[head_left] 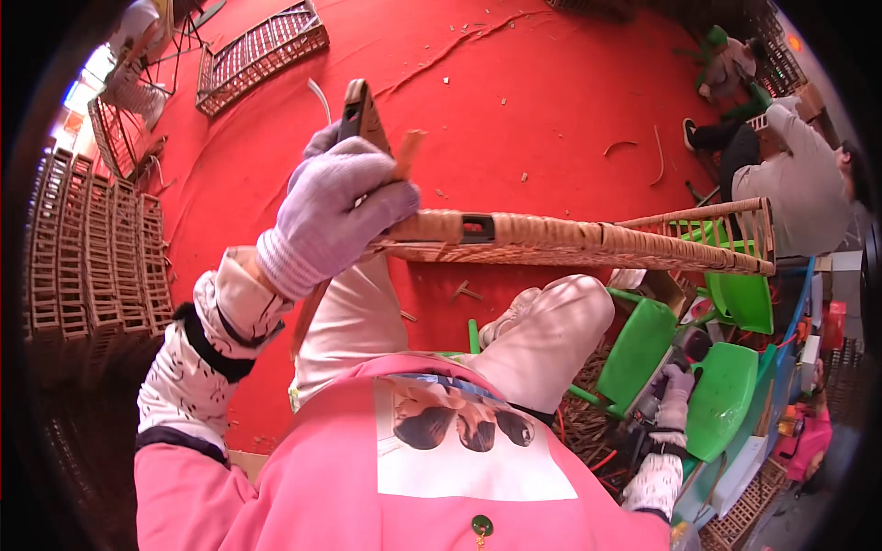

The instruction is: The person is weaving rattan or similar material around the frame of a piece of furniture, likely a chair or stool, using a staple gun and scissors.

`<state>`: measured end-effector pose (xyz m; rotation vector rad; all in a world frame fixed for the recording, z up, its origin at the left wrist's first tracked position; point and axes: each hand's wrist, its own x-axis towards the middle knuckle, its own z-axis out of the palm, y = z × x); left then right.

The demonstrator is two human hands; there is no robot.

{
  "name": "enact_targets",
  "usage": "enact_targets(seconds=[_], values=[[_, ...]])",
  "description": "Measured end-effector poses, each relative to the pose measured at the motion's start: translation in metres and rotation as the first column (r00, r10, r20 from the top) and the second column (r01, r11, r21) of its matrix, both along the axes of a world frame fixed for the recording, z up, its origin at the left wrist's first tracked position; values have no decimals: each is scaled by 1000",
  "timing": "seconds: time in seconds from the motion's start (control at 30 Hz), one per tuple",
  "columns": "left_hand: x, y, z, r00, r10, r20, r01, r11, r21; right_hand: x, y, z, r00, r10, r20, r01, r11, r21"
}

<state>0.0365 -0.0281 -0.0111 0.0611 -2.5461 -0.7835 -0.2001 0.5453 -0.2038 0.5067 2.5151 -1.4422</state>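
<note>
In a lilac knit glove, my left hand [335,202] is closed round the corner of a woven rattan frame [542,230]. The frame lies across above my knees, its long wrapped edge running off to the right, with a dark slot near my hand. A short tan strip [410,154] sticks up beside my fingers. My right hand [677,390], gloved alike, is low at the right between a green seat [636,354] and another green seat [723,399]. Its fingers are curled at a dark object, partly hidden and too small to name.
Stacked lattice frames [92,248] stand at the left. Another lattice frame [262,57] lies on the red floor covering [514,119] ahead, amid scattered offcuts. A person in grey [788,197] sits at the right. Thin brown scraps [588,427] lie by my right leg.
</note>
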Motion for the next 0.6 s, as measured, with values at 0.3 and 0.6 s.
enact_targets(seconds=[0.3, 0.6], values=[[-6, -11, -9, 999, -40, 27, 43, 993, -107, 141, -163, 281, 907, 416, -65, -420, 882, -213], [3, -5, -7, 999, 8, -50, -8, 1000, 6, 81, -408, 294, 448, 746, -493, -579, -178, -796]])
